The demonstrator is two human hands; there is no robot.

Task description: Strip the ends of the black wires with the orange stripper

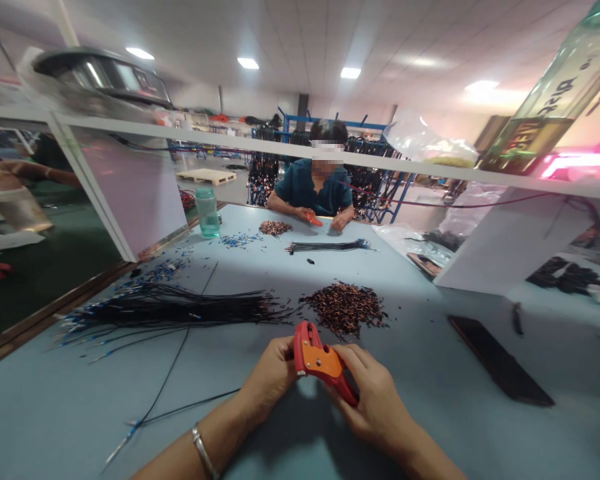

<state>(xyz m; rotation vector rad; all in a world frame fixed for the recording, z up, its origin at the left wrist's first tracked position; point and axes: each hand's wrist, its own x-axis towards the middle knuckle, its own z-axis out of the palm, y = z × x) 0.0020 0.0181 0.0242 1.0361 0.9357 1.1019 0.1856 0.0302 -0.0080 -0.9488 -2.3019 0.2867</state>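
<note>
My right hand (367, 387) is wrapped round the handles of a red and orange wire stripper (323, 360), its head pointing up and left. At the stripper's head, my left hand (273, 367) is closed, its fingertips mostly hidden behind the tool. A black wire (195, 402) with a blue-tipped end on the table runs up to my left wrist and passes out of sight behind it, in line with the pinched fingers. Beyond my hands lie a bundle of black wires (180, 307) with blue terminals and a heap of copper-and-black scraps (347, 307).
Across the table (260, 267), a co-worker (313, 187) holds an orange-red tool (313, 219). Near them are a smaller wire bundle (330, 246), a scrap pile (275, 228) and a green bottle (207, 213). A dark flat phone-like object (500, 360) lies right; a white shelf bar (260, 143) crosses overhead.
</note>
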